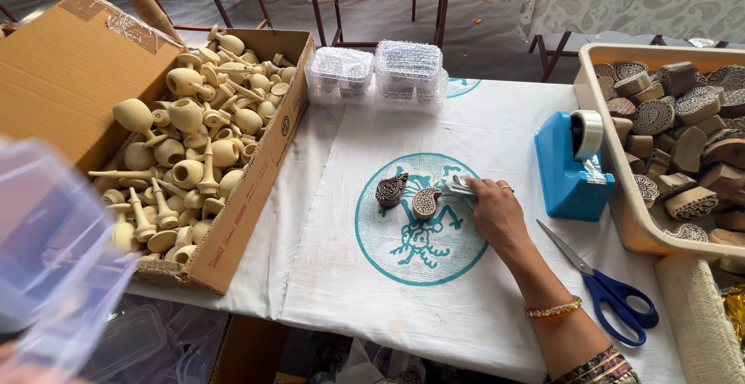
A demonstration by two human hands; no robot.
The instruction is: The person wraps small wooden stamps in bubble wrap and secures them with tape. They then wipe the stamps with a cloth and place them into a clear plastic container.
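Head view, looking down at a cloth-covered table. Right hand resting on the white cloth, fingers closed on a small piece of clear plastic, just beside two carved wooden printing blocks on the teal round print. Left hand at lower left edge, blurred, behind a clear plastic box; grip cannot be told. Blue tape dispenser and blue-handled scissors to the right

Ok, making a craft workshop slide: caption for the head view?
Right hand grips small clear plastic piece beside two carved wooden printing blocks on white printed cloth.
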